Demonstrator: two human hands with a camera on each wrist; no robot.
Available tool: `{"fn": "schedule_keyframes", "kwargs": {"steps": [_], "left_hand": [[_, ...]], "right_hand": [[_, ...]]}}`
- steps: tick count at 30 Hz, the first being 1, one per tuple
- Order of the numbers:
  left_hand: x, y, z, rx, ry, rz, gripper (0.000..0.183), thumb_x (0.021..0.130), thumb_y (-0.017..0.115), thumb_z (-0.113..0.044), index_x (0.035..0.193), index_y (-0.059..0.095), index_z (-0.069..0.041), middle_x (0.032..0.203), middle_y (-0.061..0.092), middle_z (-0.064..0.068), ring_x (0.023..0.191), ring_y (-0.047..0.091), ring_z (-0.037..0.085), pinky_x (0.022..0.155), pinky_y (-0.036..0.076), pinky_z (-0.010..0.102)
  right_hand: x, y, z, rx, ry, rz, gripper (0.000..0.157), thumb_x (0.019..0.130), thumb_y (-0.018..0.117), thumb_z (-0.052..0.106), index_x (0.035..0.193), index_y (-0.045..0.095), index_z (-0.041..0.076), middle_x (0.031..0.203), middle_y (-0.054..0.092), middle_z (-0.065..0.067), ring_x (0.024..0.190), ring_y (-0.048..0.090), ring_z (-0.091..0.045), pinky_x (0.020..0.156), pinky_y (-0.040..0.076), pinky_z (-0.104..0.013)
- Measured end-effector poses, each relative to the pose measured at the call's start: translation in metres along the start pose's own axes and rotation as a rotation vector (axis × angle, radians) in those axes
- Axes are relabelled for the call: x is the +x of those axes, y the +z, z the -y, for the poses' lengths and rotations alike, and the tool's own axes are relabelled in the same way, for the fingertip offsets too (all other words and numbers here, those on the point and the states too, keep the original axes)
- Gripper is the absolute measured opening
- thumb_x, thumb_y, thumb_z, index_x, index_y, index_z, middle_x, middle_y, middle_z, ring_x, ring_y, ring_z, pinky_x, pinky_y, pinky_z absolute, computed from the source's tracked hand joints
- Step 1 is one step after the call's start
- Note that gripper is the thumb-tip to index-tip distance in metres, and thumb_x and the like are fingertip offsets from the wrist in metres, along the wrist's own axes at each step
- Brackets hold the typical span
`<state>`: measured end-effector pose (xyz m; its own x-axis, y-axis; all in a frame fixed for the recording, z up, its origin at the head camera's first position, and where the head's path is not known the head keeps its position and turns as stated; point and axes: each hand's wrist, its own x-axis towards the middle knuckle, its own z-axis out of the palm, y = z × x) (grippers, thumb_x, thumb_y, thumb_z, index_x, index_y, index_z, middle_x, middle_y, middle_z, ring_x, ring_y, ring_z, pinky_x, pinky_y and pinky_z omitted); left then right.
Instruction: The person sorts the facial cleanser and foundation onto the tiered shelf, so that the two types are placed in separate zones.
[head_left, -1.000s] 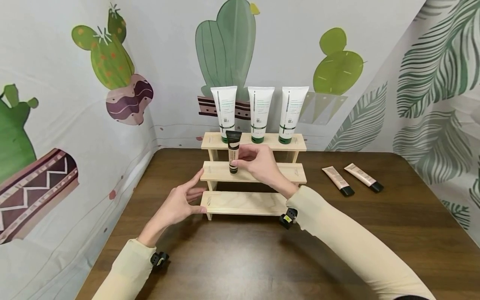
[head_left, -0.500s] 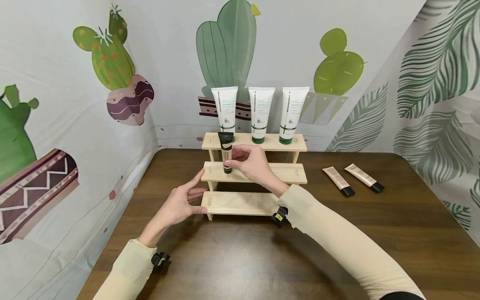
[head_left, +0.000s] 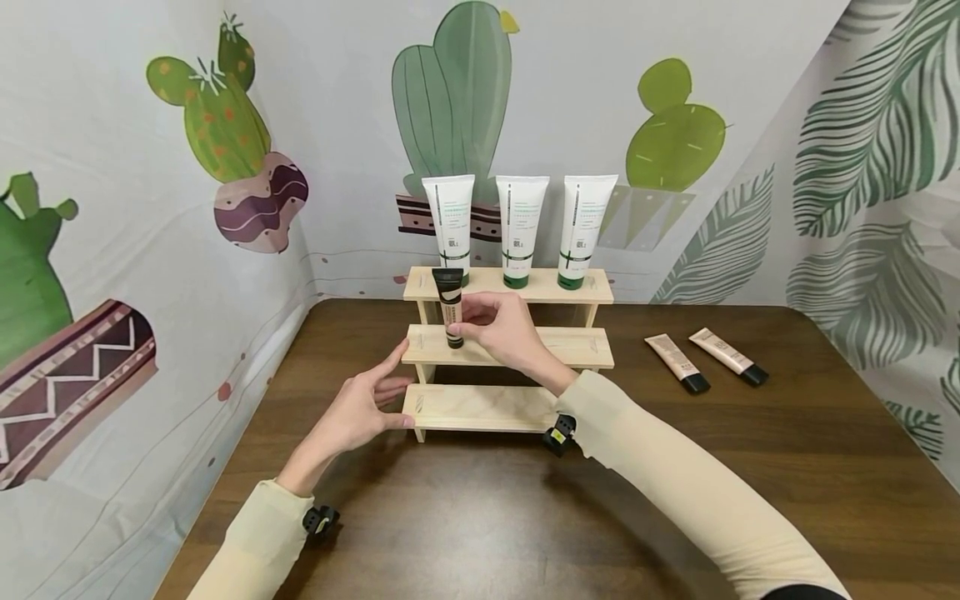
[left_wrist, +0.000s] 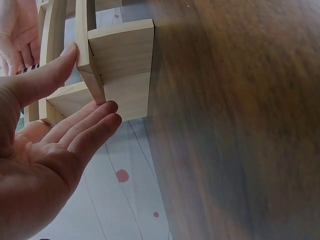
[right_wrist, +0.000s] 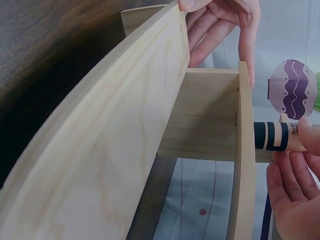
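On the left part of the middle tier of a three-tier wooden display stand [head_left: 487, 407], a small beige and black squeeze tube [head_left: 451, 307] stands nearly upright. My right hand [head_left: 510, 333] pinches it between thumb and fingers from the right. In the right wrist view, the tube's dark striped end [right_wrist: 271, 136] meets the board. At the stand's left side, my left hand [head_left: 356, 410] touches the ends of the lower tiers with extended fingers. The left wrist view has its thumb [left_wrist: 55, 72] against a board's end and its fingertips [left_wrist: 107, 112] on the wood.
Three white tubes with green caps, left [head_left: 450, 221], middle [head_left: 519, 229] and right [head_left: 585, 229], stand along the top tier. Two beige tubes with black caps, one [head_left: 677, 363] beside the other [head_left: 727, 356], lie right of the stand on the brown table [head_left: 480, 517].
The pinched tube and my right hand have shifted a little left along the middle tier, mostly in the first half second. My left hand has stayed at the stand's side.
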<state>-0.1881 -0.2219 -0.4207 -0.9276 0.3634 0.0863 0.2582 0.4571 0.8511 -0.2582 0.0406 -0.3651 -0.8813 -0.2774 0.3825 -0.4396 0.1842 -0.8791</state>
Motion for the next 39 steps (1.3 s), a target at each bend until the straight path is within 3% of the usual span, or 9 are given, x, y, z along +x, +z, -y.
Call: {"fn": "schedule_keyframes", "kwargs": {"steps": [21, 32, 39], "left_hand": [[0.0, 0.001, 0.001, 0.004, -0.008, -0.008, 0.116, 0.078, 0.09, 0.007, 0.169, 0.027, -0.027, 0.134, 0.064, 0.03, 0.123, 0.064, 0.044, 0.102, 0.051, 0.053], [-0.001, 0.001, 0.0, 0.006, -0.006, -0.014, 0.116, 0.078, 0.09, 0.007, 0.169, 0.027, -0.027, 0.134, 0.064, 0.03, 0.123, 0.064, 0.045, 0.103, 0.051, 0.053], [-0.001, 0.001, -0.001, -0.001, -0.001, -0.008, 0.117, 0.078, 0.09, 0.008, 0.169, 0.026, -0.026, 0.135, 0.063, 0.032, 0.124, 0.064, 0.045, 0.103, 0.051, 0.053]], "right_hand": [[-0.006, -0.006, -0.003, 0.012, -0.001, 0.018, 0.03, 0.085, 0.087, -0.002, 0.113, 0.078, -0.005, 0.099, 0.078, -0.014, 0.089, 0.075, -0.024, 0.084, 0.061, -0.032], [-0.029, -0.036, 0.001, -0.078, -0.007, 0.024, 0.028, 0.086, 0.086, 0.0, 0.113, 0.079, -0.002, 0.102, 0.077, -0.019, 0.091, 0.075, -0.024, 0.086, 0.061, -0.034], [-0.049, -0.065, 0.008, -0.102, -0.025, -0.007, 0.025, 0.086, 0.086, -0.001, 0.11, 0.08, 0.0, 0.099, 0.078, -0.009, 0.087, 0.074, -0.024, 0.083, 0.061, -0.033]]}}
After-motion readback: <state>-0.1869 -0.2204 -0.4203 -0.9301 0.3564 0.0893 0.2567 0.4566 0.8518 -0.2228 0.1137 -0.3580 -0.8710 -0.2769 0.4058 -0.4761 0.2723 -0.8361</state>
